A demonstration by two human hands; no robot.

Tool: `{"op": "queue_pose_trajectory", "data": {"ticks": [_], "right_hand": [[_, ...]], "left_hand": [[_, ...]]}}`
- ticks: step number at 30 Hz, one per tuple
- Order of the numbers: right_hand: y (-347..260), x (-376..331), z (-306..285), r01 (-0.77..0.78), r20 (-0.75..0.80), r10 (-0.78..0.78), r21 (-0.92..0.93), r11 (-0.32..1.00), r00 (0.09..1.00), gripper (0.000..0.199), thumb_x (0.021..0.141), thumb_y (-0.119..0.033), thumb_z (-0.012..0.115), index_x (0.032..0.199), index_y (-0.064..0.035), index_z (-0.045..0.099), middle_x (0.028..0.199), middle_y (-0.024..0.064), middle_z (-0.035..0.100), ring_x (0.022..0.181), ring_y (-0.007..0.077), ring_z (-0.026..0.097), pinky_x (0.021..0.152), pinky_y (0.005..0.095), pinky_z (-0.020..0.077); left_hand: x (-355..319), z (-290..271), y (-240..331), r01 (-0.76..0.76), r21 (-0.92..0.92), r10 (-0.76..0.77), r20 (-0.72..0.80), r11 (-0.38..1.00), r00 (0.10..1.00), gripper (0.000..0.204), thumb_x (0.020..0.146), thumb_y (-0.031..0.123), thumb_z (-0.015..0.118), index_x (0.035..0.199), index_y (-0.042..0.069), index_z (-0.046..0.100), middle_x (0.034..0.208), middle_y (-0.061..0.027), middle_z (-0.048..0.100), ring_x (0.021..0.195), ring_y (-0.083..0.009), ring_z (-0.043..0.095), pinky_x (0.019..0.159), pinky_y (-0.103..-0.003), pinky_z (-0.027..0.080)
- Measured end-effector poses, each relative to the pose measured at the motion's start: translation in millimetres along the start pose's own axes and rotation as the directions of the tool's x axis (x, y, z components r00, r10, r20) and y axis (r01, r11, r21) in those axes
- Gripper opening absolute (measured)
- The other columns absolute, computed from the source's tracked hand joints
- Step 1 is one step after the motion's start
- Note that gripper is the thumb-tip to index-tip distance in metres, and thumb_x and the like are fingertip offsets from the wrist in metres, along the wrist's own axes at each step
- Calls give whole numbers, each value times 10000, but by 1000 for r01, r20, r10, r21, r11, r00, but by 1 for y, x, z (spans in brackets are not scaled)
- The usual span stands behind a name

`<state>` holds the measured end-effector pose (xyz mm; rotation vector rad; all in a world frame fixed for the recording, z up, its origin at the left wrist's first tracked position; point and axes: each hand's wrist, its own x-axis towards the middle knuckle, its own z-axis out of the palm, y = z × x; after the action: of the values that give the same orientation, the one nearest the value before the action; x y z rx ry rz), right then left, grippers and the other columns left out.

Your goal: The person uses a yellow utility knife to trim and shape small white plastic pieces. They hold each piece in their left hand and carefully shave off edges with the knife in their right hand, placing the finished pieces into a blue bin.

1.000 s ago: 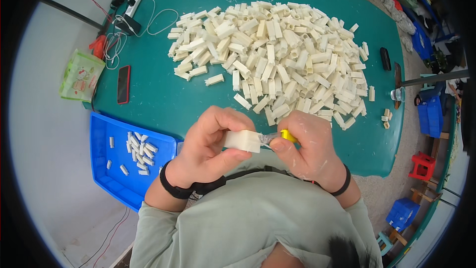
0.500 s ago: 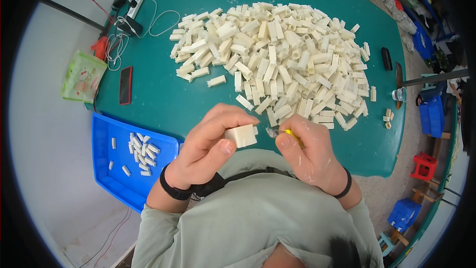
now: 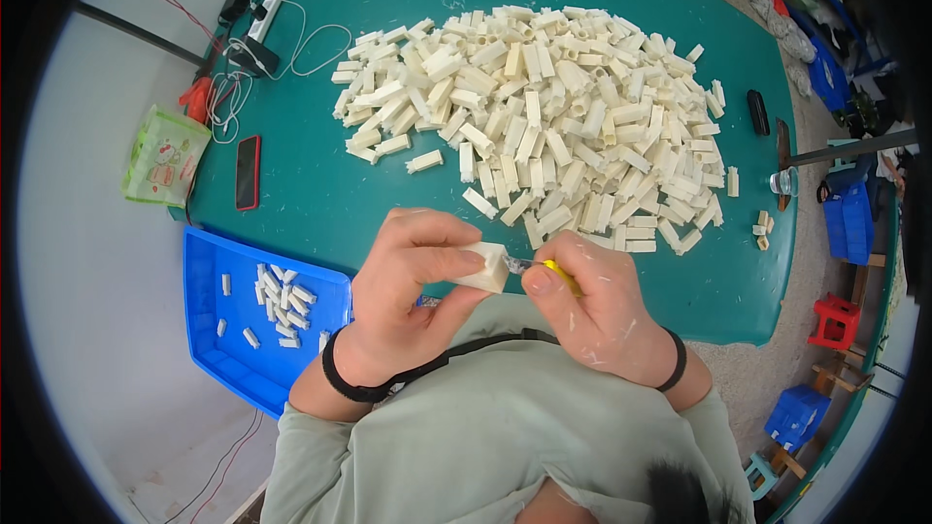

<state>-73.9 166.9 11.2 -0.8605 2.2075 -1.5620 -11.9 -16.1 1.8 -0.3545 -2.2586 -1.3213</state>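
Observation:
Between the thumb and fingers of my left hand (image 3: 413,277) is a cream-white plastic block (image 3: 485,268), roughly box-shaped. My right hand (image 3: 597,306) is closed round a small yellow-handled knife (image 3: 565,277); its grey blade touches, or nearly touches, the block's right end. Exactly where the edge meets the plastic is too small to tell. Beyond my hands a big heap of similar cream-white blocks (image 3: 582,126) covers much of the green table (image 3: 311,175). A blue tray (image 3: 209,330) to the left holds several more of these blocks (image 3: 282,301).
A phone with a red rim (image 3: 249,173) lies at the left, near a power strip (image 3: 262,19) with tangled cables and a green-white bag (image 3: 165,155). On the table's right side are a black case (image 3: 757,114) and a few small pieces (image 3: 762,230). A red stool (image 3: 833,320) stands beyond.
The knife blade, apart from the block before, has come to the block's right end. My left hand has turned the block and shifted its grip.

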Motion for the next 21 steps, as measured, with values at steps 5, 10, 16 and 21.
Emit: {"op": "queue_pose_trajectory", "data": {"ticks": [5,10,16,21], "right_hand": [[2,3,-2,-11,-13,10,-46,999,1000,344,899,-305,553,710,-24,492,562,119,454,466,281,458,440,347,364],[11,8,-1,-62,-66,51,-165,984,996,341,902,-306,549,718,-23,495,557,122,471,478,284,475,446,348,372],[19,12,-1,-180,3,180,13,984,984,301,904,-290,548,775,-20,512,591,97,503,497,202,479,489,301,389],[18,12,3,-210,118,187,234,949,975,254,847,-233,640,895,-16,516,636,34,511,574,94,459,533,241,395]], "left_hand": [[4,3,0,-44,47,44,8,998,999,391,621,-22,773,931,67,553,963,-120,582,802,-257,559,689,-327,442],[1,4,-1,-41,-47,42,22,998,999,366,645,3,773,928,76,553,968,-116,581,826,-260,557,708,-341,445],[0,-8,-7,81,-256,-63,79,963,995,357,736,33,714,1034,74,523,996,-101,608,849,-217,552,724,-326,437],[-2,-6,-2,480,-672,-626,33,563,779,380,853,200,633,1140,53,431,997,-87,592,907,-187,603,737,-296,504]]}}
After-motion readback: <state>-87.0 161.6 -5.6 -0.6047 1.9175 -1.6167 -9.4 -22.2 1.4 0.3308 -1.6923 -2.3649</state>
